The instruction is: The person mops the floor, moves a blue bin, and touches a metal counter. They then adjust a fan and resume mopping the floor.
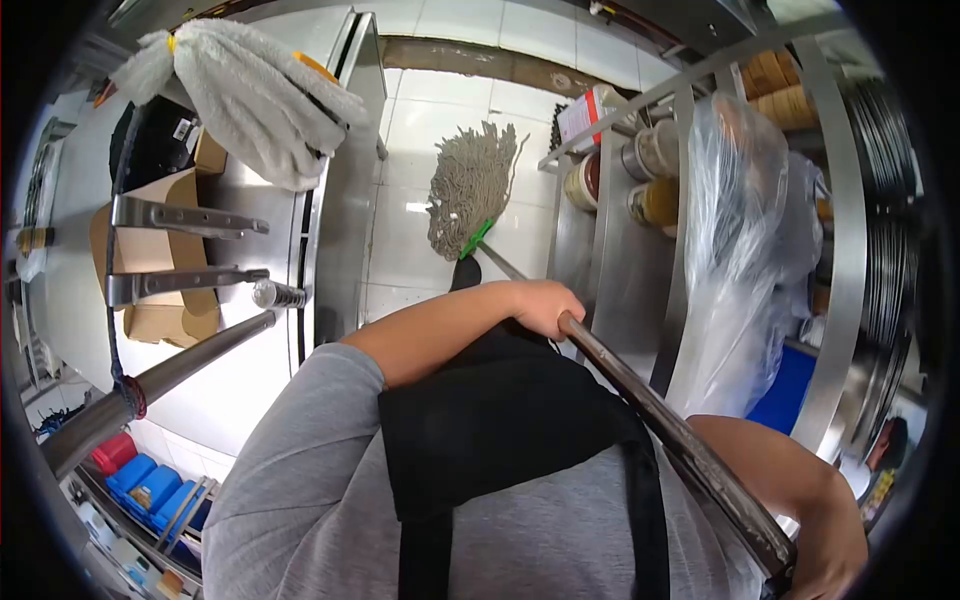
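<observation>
A string mop with a grey head and a green clamp lies on the white tiled floor. Its handle slants up toward me, past the right side of my black apron. My left hand is closed around the lower half of the handle. At the lower right edge, my right hand is by the handle's upper end and seems to be wrapped round it; the dark picture border cuts off part of its fingers.
Steel shelving with tubs and a plastic-wrapped bundle flanks me on the right. On the left are a steel counter, a hanging grey cloth, a cardboard box and blue containers. A brown ledge crosses the floor ahead.
</observation>
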`<state>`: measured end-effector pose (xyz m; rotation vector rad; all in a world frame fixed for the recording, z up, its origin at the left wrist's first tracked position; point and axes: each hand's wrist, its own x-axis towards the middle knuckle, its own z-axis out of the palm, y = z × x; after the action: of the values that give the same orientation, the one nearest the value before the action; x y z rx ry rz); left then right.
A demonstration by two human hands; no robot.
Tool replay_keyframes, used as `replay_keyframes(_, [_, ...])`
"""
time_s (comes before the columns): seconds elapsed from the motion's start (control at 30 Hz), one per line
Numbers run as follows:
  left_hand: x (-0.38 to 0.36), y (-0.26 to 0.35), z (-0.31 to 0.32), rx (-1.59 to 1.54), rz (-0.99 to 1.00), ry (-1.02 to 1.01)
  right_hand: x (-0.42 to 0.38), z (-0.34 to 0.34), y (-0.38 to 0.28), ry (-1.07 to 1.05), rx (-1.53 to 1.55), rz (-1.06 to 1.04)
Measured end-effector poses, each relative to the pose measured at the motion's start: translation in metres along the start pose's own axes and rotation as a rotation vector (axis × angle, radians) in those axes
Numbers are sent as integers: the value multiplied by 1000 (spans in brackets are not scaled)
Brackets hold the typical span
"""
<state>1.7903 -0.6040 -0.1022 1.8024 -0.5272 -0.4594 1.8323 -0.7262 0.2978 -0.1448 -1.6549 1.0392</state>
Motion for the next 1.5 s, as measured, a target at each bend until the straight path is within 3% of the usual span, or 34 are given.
replay_keyframes(0.4, [-52,-3,88,25,-17,187,2,121,30,-127,52,32])
replay_keyframes(0.47, [-53,-2,95,26,-12,210,-1,130,22,-240,182,128])
replay_keyframes(0.67, [-36,-4,109,80,-12,323,-12,123,28,-153,161,95])
replay_keyframes(0.8, [-8,-12,127,169,36,485,-23,140,30,-104,-4,143])
replay_keyframes(0.87, [16,-13,141,77,30,775,-27,151,30,-86,-113,183])
replay_keyframes(0.9, [22,-12,147,67,26,780,-28,157,31,-71,-150,206])
replay_keyframes(0.97, [27,-6,164,-41,82,589,-32,170,30,14,-216,226])
replay_keyframes(1.0, [25,-1,173,-48,80,596,-34,181,28,65,-250,229])
replay_keyframes(1.07, [18,15,195,-39,19,314,-36,206,18,184,-322,211])
replay_keyframes(1.13, [1,31,226,0,34,344,-38,240,5,306,-386,172])
replay_keyframes(1.2, [-17,44,256,42,26,187,-40,281,-11,393,-442,129])
replay_keyframes(1.33, [-60,72,326,87,33,201,-51,376,-40,485,-530,58])
replay_keyframes(1.43, [-92,99,374,121,-93,165,-65,442,-54,512,-559,-16])
replay_keyframes(1.5, [-97,117,415,114,-37,213,-72,493,-70,509,-579,-81])
